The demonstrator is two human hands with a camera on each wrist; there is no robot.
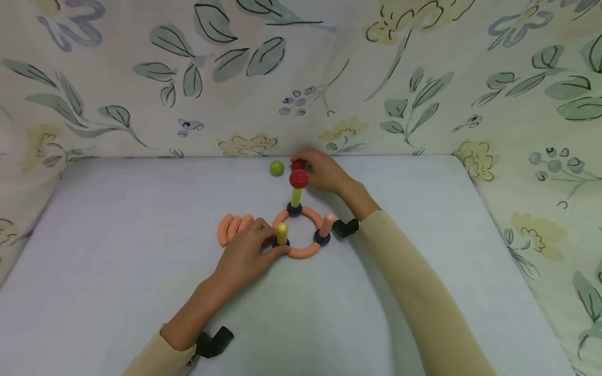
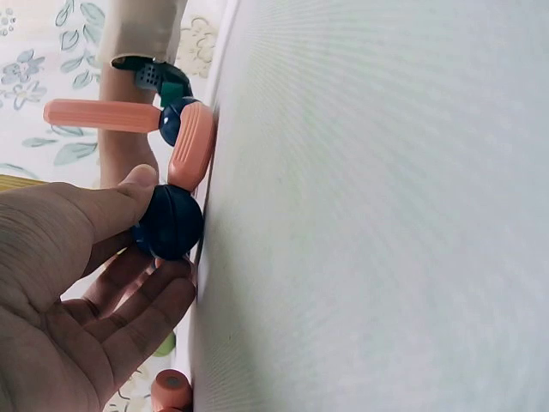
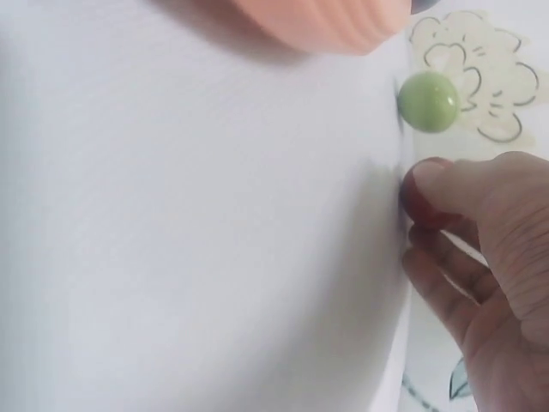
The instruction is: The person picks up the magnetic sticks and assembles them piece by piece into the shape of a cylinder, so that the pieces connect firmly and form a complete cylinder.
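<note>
A ring of curved orange pieces (image 1: pixel 303 253) joined by dark blue balls lies mid-table. My left hand (image 1: pixel 246 256) pinches the ring's left dark blue ball (image 2: pixel 170 223) between thumb and fingers. From that ball rises a yellow stick (image 1: pixel 282 235). At the ring's back, another yellow stick (image 1: pixel 296 197) stands on a blue ball (image 1: pixel 294 209) and carries a red ball (image 1: pixel 299 178). An orange stick (image 1: pixel 327 224) stands tilted at the right. Behind the ring, my right hand (image 1: pixel 324 169) pinches a second red ball (image 3: pixel 420 197), partly covered by the thumb, at the table's back edge.
A green ball (image 1: pixel 276 167) sits just left of the right hand's red ball. Several loose curved orange pieces (image 1: pixel 226 230) lie side by side left of the ring. Flowered cloth (image 1: pixel 301 78) rises behind the white table (image 1: pixel 141 209). Dark wrist devices (image 1: pixel 214 342) are worn on both arms.
</note>
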